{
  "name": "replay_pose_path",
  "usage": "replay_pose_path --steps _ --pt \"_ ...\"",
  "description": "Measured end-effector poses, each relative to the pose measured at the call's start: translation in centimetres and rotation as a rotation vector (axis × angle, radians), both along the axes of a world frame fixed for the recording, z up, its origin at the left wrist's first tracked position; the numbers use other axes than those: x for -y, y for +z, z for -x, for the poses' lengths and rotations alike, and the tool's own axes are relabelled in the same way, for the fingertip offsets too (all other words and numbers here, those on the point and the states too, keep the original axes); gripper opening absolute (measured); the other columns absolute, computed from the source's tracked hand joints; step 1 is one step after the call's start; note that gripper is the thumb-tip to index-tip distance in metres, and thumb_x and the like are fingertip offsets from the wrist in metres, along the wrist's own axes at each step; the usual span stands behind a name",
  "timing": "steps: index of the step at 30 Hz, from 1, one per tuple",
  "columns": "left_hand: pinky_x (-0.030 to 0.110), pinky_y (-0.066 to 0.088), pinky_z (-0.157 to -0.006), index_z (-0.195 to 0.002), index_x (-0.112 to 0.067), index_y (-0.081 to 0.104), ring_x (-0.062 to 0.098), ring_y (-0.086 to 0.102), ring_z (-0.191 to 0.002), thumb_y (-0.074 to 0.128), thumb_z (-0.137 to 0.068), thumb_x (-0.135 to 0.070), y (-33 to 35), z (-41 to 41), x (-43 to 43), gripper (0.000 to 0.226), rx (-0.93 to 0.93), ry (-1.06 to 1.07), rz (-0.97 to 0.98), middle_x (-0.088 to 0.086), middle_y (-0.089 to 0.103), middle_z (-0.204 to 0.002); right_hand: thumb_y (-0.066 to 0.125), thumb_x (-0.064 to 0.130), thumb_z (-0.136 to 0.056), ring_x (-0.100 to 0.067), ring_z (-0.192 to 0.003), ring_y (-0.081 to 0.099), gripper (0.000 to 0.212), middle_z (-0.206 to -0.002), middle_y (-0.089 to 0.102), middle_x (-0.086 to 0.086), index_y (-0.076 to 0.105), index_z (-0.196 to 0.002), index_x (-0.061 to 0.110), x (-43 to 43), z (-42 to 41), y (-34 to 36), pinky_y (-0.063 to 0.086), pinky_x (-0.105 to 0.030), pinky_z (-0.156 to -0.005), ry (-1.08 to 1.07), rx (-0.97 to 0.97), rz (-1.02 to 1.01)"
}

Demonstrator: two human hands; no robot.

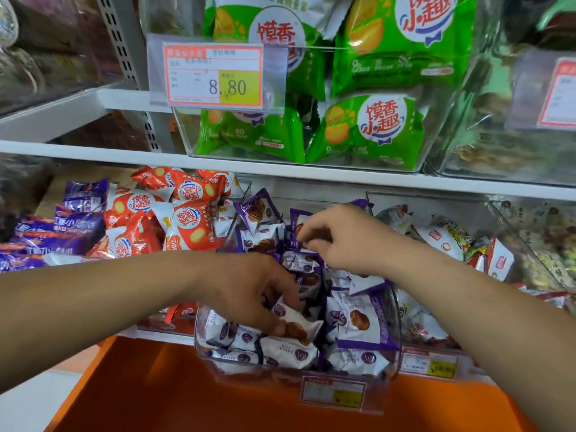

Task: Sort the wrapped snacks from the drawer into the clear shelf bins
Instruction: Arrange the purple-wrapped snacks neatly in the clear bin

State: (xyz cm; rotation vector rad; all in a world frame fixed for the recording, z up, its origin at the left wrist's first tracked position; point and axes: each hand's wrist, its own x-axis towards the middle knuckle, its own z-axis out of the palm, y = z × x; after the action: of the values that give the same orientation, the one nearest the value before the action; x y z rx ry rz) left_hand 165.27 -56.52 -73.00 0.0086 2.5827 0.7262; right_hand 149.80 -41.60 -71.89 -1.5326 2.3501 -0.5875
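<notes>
Gripping purple-white packets (297,324) in clear bin (243,375); left hand (249,291), right hand (343,238)

Clear plastic shelf bin (199,335) heaped with white-and-purple wrapped snacks (361,322). Left hand (249,291) pinches one white waffle-print packet (297,325) near the front. Right hand (343,241), fingers curled, apparently grips a purple packet (296,222) at the back.
</notes>
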Motion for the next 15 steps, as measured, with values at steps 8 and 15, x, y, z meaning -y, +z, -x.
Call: replay_pose_path --steps 8,15 --pt "0.019 0.054 -0.079 -0.104 -0.026 0.08 -0.002 0.069 -0.083 0.07 -0.091 -0.013 -1.6 4.7 2.8 0.022 -0.263 0.059 0.146 -0.013 0.077 -0.098 0.065 0.012 -0.087 -0.025 -0.086 0.058 0.017 -0.089 0.059 0.0 0.064 -0.083 0.028 1.6 0.2 -1.3 0.055 -0.043 -0.076 0.055 -0.274 -0.118" --pt "0.022 0.054 -0.076 -0.125 -0.03 0.07 -0.007 0.066 -0.074 0.082 -0.08 -0.02 -2.2 6.8 3.8 0.048 -0.012 -0.007 0.144 -0.025 0.07 -0.084 0.076 0.041 -0.084 -0.024 -0.101 0.05 0.021 -0.094 0.045 0.004 0.072 -0.102 0.032 1.7 1.8 -2.8 0.04 -0.033 -0.076 0.091 -0.313 -0.194"
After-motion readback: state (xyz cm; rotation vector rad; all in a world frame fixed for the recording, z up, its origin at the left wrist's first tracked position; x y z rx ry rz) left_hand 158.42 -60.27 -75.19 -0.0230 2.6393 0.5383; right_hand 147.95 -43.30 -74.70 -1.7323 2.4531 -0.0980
